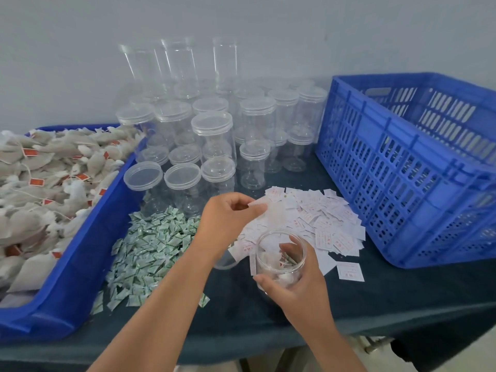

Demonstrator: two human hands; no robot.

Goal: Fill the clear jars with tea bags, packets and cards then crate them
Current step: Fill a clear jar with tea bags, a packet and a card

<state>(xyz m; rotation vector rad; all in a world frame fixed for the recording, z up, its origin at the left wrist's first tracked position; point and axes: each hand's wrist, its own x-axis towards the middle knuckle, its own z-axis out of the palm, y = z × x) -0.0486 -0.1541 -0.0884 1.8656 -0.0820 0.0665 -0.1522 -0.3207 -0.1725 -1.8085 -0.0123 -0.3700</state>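
Observation:
My right hand [296, 280] grips an open clear jar [279, 257] near the table's front; tea bags and a green packet lie inside it. Just above the jar, my left hand [228, 221] pinches a white card [259, 204] over the pile of white cards with red print [322, 224]. A heap of green-and-white packets [150, 251] lies to the left of my arms. Tea bags with red tags [45, 183] fill the blue tray [80, 264] at the left. A loose clear lid [224, 260] rests beside my left wrist.
Many empty lidded clear jars [212, 146] stand at the back middle, some stacked. A big blue slotted crate [408, 167] sits at the right. The table has a dark cloth [375, 296]; its front edge runs just below my forearms.

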